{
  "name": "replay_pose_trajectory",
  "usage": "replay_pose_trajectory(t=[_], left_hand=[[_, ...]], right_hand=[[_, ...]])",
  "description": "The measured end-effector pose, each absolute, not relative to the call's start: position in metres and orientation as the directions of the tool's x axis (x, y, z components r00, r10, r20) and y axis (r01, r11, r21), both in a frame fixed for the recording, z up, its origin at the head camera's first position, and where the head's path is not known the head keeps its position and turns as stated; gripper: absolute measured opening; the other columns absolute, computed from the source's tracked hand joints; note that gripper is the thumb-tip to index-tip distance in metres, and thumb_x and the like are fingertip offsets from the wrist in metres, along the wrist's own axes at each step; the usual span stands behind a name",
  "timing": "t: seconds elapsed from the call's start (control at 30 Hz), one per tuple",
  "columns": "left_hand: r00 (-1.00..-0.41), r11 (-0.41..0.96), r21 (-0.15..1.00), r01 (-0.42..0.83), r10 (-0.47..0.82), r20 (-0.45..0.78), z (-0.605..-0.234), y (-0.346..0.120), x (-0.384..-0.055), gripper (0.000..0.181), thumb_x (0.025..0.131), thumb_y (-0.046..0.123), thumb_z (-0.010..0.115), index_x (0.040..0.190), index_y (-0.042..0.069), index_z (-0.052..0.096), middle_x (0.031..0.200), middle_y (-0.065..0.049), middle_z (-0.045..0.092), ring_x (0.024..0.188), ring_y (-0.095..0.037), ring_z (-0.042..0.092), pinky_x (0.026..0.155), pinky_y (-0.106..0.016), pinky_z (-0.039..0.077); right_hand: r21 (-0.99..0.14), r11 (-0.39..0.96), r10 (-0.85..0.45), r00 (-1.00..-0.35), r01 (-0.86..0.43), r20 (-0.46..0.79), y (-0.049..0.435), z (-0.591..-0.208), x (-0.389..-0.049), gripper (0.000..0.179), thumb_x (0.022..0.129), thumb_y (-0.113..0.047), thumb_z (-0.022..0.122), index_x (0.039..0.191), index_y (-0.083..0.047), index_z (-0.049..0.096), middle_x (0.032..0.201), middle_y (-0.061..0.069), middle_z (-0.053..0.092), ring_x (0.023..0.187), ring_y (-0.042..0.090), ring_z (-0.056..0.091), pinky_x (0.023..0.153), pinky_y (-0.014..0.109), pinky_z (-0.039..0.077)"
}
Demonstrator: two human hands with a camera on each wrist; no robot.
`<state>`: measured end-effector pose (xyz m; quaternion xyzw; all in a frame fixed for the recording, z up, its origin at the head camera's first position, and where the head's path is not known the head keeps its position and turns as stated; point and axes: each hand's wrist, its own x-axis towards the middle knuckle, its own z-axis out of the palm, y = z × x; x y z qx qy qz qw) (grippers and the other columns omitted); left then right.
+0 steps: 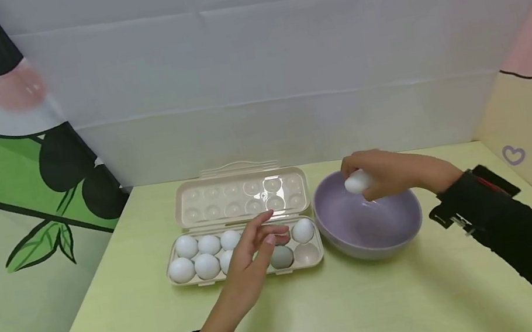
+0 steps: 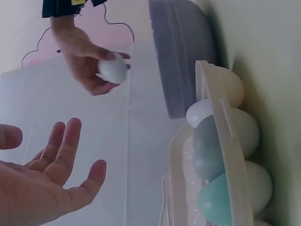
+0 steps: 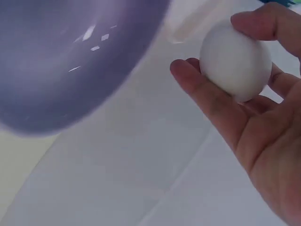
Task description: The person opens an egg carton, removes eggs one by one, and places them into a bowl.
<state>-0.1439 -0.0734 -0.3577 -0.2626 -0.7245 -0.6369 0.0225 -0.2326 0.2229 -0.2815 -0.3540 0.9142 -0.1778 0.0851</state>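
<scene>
My right hand pinches a white egg between thumb and fingers, above the purple bowl. The right wrist view shows this egg whole, its shell smooth, beside the bowl's rim. My left hand, fingers loosely spread and holding nothing, hovers over the egg carton. White eggs fill the carton's left side, and another white egg sits at the back right. A grey-green egg lies in the front row; the left wrist view also shows a teal egg. The front right cup holds no egg. My left hand hides some middle cups.
The carton's clear lid lies folded back toward the wall. Right beside the carton stands the bowl. A pale yellow-green table carries both, with a white sheet behind and printed cartoon panels at either side.
</scene>
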Motion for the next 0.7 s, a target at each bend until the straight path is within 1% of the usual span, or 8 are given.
replay_pose_trajectory(t=[0.07, 0.13, 0.23, 0.33, 0.4, 0.5, 0.6, 0.7], left_hand=[[-0.854, 0.008, 0.905, 0.425, 0.335, 0.398, -0.354, -0.073, -0.144, 0.034, 0.097, 0.016, 0.039, 0.13, 0.016, 0.035, 0.11, -0.009, 0.057, 0.099, -0.025, 0.056, 0.092, -0.049, 0.039], [-0.842, -0.048, 0.896, 0.441, 0.324, 0.432, -0.351, -0.07, -0.144, 0.034, 0.097, 0.014, 0.039, 0.13, 0.015, 0.035, 0.11, -0.011, 0.057, 0.099, -0.028, 0.056, 0.093, -0.046, 0.039], [-0.821, -0.131, 0.879, 0.459, 0.315, 0.476, -0.347, -0.063, -0.145, 0.033, 0.096, 0.012, 0.039, 0.129, 0.012, 0.037, 0.11, -0.014, 0.056, 0.099, -0.031, 0.055, 0.094, -0.041, 0.04], [-0.813, -0.166, 0.87, 0.464, 0.309, 0.493, -0.345, -0.058, -0.145, 0.032, 0.096, 0.01, 0.039, 0.128, 0.011, 0.038, 0.109, -0.018, 0.055, 0.098, -0.03, 0.055, 0.093, -0.038, 0.04], [-0.822, -0.157, 0.877, 0.455, 0.306, 0.481, -0.346, -0.057, -0.145, 0.031, 0.096, 0.01, 0.039, 0.127, 0.011, 0.039, 0.108, -0.019, 0.056, 0.096, -0.029, 0.056, 0.092, -0.038, 0.041], [-0.834, -0.12, 0.891, 0.438, 0.314, 0.453, -0.349, -0.059, -0.146, 0.031, 0.096, 0.011, 0.04, 0.127, 0.012, 0.039, 0.108, -0.019, 0.056, 0.096, -0.031, 0.056, 0.091, -0.039, 0.042], [-0.844, -0.062, 0.899, 0.434, 0.323, 0.429, -0.352, -0.063, -0.147, 0.031, 0.096, 0.012, 0.041, 0.127, 0.012, 0.038, 0.108, -0.016, 0.057, 0.095, -0.029, 0.057, 0.09, -0.039, 0.043], [-0.857, -0.015, 0.905, 0.425, 0.317, 0.407, -0.354, -0.068, -0.148, 0.031, 0.096, 0.014, 0.041, 0.127, 0.012, 0.038, 0.107, -0.013, 0.058, 0.094, -0.025, 0.058, 0.09, -0.04, 0.043]], right_hand=[[-0.357, 0.701, -0.687, -0.72, -0.618, -0.102, 0.223, -0.291, -0.246, 0.034, 0.067, -0.002, 0.061, 0.096, -0.016, 0.052, 0.094, -0.001, 0.052, 0.083, 0.019, 0.047, 0.066, 0.033, 0.044], [-0.33, 0.72, -0.682, -0.712, -0.611, -0.169, 0.223, -0.303, -0.256, 0.033, 0.067, -0.002, 0.061, 0.095, -0.016, 0.052, 0.092, -0.001, 0.052, 0.081, 0.018, 0.047, 0.066, 0.032, 0.044], [-0.298, 0.754, -0.654, -0.712, -0.585, -0.257, 0.224, -0.323, -0.267, 0.033, 0.069, -0.001, 0.062, 0.096, -0.018, 0.051, 0.093, -0.002, 0.052, 0.082, 0.017, 0.047, 0.067, 0.031, 0.042], [-0.277, 0.781, -0.624, -0.712, -0.559, -0.322, 0.225, -0.341, -0.274, 0.034, 0.07, 0.0, 0.064, 0.097, -0.016, 0.051, 0.094, 0.0, 0.051, 0.082, 0.018, 0.046, 0.067, 0.031, 0.042], [-0.251, 0.789, -0.615, -0.709, -0.561, -0.346, 0.224, -0.351, -0.277, 0.035, 0.07, 0.001, 0.066, 0.098, -0.016, 0.05, 0.094, 0.001, 0.051, 0.082, 0.018, 0.045, 0.068, 0.031, 0.041], [-0.215, 0.777, -0.627, -0.702, -0.591, -0.338, 0.22, -0.362, -0.279, 0.037, 0.07, 0.002, 0.068, 0.098, -0.013, 0.05, 0.093, 0.002, 0.053, 0.082, 0.018, 0.046, 0.072, 0.032, 0.042], [-0.187, 0.77, -0.634, -0.701, -0.61, -0.326, 0.216, -0.367, -0.279, 0.037, 0.069, 0.001, 0.07, 0.098, -0.013, 0.051, 0.09, 0.002, 0.053, 0.08, 0.017, 0.046, 0.074, 0.034, 0.042], [-0.178, 0.764, -0.641, -0.698, -0.62, -0.318, 0.212, -0.371, -0.278, 0.035, 0.07, 0.001, 0.07, 0.097, -0.012, 0.051, 0.088, 0.003, 0.054, 0.077, 0.017, 0.047, 0.074, 0.034, 0.043]])
